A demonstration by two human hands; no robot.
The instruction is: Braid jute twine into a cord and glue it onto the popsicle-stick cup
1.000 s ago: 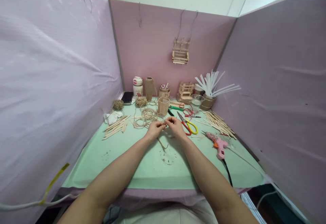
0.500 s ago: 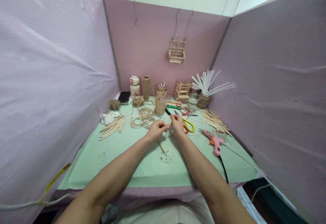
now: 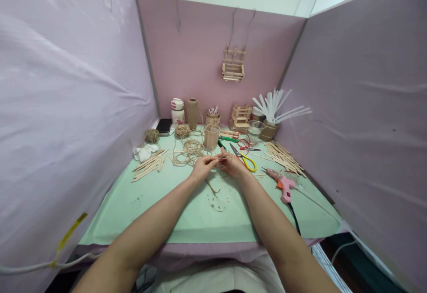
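Observation:
My left hand (image 3: pixel 204 168) and my right hand (image 3: pixel 231 165) meet over the middle of the table, fingertips pinched together. Between them runs a thin tan strand that looks like jute twine (image 3: pixel 221 158), mostly hidden by the fingers. A frayed twine end (image 3: pixel 212 188) lies on the cloth just below my left hand, among small brown scraps. Beyond the hands stands a cup made of wooden sticks (image 3: pixel 211 137). Scissors with yellow and red handles (image 3: pixel 248 163) lie beside my right hand, partly covered by it.
Loose twine coils (image 3: pixel 191 150) spread behind my left hand. Craft sticks lie in piles at left (image 3: pixel 150 166) and right (image 3: pixel 285 157). A pink glue gun (image 3: pixel 283 185) with its cord rests at right. Green-handled pliers (image 3: pixel 228 139) and a stick-made rack (image 3: pixel 240 117) are farther back.
My hands have come together; the right hand has turned, its fingers now reaching toward the left fingertips. The view has shifted slightly. Objects on the table stay where they were.

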